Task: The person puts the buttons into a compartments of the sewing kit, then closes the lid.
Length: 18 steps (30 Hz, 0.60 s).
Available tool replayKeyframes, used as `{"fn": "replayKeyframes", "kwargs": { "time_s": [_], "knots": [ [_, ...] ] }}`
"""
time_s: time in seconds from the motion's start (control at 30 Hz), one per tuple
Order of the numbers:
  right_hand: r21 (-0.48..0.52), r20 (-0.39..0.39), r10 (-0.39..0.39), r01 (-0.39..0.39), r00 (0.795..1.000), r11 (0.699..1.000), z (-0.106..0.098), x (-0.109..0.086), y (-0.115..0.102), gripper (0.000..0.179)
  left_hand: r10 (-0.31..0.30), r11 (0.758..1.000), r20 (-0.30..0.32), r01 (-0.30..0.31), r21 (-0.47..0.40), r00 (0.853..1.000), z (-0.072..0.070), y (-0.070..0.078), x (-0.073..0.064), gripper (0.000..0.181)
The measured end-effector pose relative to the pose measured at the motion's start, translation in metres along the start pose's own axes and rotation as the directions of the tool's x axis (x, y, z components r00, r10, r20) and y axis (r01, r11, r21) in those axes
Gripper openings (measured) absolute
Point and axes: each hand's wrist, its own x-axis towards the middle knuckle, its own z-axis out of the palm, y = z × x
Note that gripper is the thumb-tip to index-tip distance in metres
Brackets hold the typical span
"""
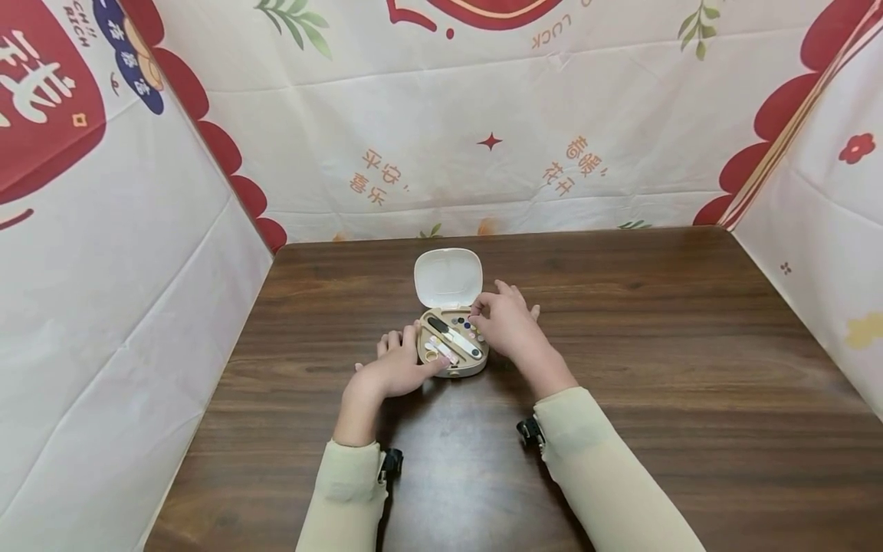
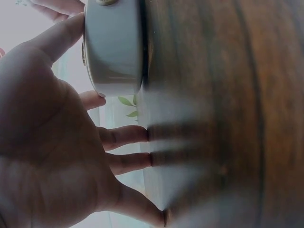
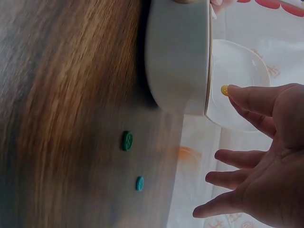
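A small white sewing box (image 1: 471,370) stands on the table with its lid (image 1: 448,277) raised at the back. Inside lie a long white tool (image 1: 461,341) with a black end and several small coloured buttons (image 1: 467,325). My left hand (image 1: 393,372) rests at the box's left side, thumb on the front rim, other fingers spread, some tips on the table. Above the right side is my right hand (image 1: 513,326), pinching a small yellow button (image 3: 224,90) between thumb and index finger, its other fingers extended.
A green button (image 3: 127,141) and a teal button (image 3: 139,183) lie on the table to the right of the box; my right hand hides them in the head view. Printed white cloth (image 1: 448,138) hangs along the table's back and sides.
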Motion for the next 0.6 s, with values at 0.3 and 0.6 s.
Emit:
{"fn": "replayKeyframes", "kwargs": {
  "time_s": [0.3,0.6],
  "knots": [
    [-0.029,0.035,0.006,-0.005,0.999,1.000,0.009,0.008,-0.007,0.012,-0.004,1.000,0.003,0.004,0.000,1.000,0.000,-0.001,0.002,0.099],
    [-0.067,0.079,0.030,-0.025,0.996,0.997,0.017,0.013,-0.005,0.015,0.009,1.000,-0.001,-0.009,0.001,1.000,0.000,0.000,0.001,0.098]
  ]
}}
